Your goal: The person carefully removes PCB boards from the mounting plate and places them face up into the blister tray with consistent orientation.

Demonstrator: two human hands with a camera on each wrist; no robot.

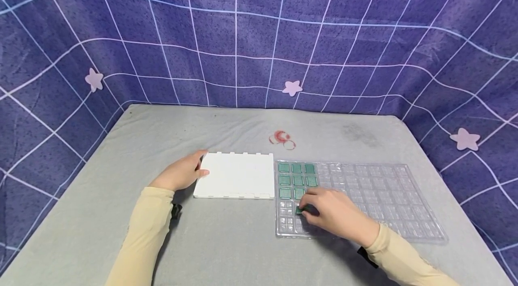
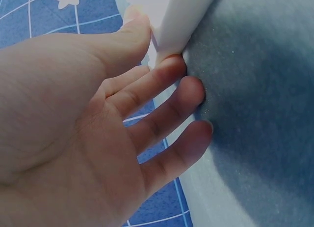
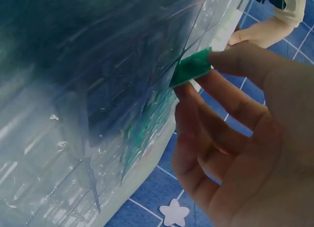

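Note:
A clear plastic tray (image 1: 376, 196) with rows of square pockets lies on the right half of the table. Small green circuit boards (image 1: 297, 180) fill several pockets in its upper left part. My right hand (image 1: 333, 214) pinches one green circuit board (image 3: 192, 67) between thumb and fingers, low over the tray's left columns. In the head view that board is mostly hidden by the fingers. On the left, my left hand (image 1: 182, 171) holds the left edge of a flat white box (image 1: 236, 176), thumb on top and index finger against its side. Its other fingers extend loosely beside the box.
The box's right side stands right beside the tray's left edge. Red ring-shaped marks (image 1: 282, 139) stain the grey tablecloth (image 1: 226, 241) behind them. A purple curtain (image 1: 259, 34) with a grid and stars hangs around the back and sides of the table.

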